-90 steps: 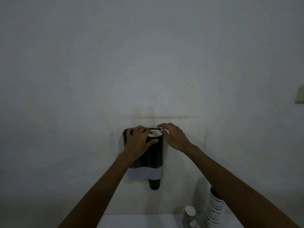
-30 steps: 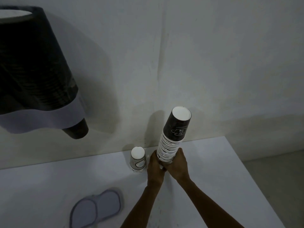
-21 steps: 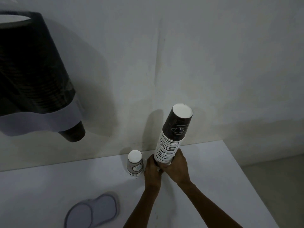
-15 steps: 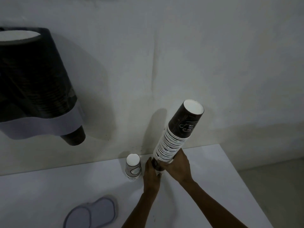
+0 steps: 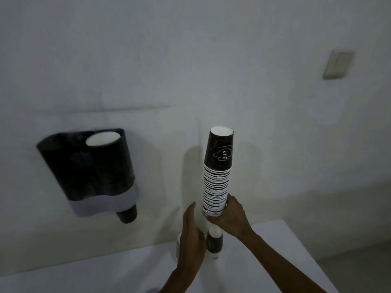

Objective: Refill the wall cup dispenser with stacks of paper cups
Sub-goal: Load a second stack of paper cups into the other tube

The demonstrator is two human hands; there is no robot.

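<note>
Here, the right hand [image 5: 231, 216] clasps the base of an upright paper cup stack [image 5: 216, 176] above the desk [image 5: 285, 250]; the left hand [image 5: 193, 237], open, holds nothing beside it.

A pale switch plate [image 5: 337, 64] sits high on the bare wall [image 5: 190, 60]; a white desk [image 5: 285, 261] stands below.

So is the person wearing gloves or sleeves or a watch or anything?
No. The left hand and right hand are both bare, with no gloves, and no rings or watch that I can see. Both forearms are bare to the bottom of the picture, so no sleeves show. The light is dim, so tiny details could be missed.
</note>
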